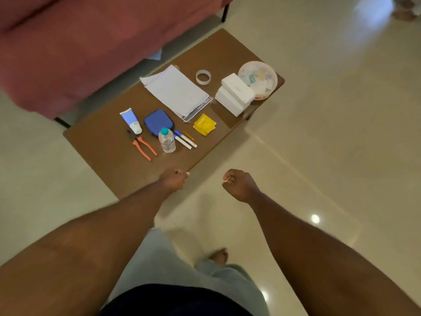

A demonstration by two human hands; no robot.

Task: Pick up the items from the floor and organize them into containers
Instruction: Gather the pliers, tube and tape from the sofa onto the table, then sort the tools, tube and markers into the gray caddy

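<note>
Done: nothing visibly sorted.
Left: pliers (142, 143), bottle (167, 141), pens (185, 139) lay loose near the tub (271, 71).
Hands: left hand (174, 180) and right hand (239, 184) were clenched; contents unclear.

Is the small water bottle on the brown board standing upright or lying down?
Upright. The water bottle stands on its base, its blue-green cap on top, beside the blue pouch.

the round tub's (258, 79) contents are too blurred to tell, and the sofa (91, 42) runs off frame.
</note>
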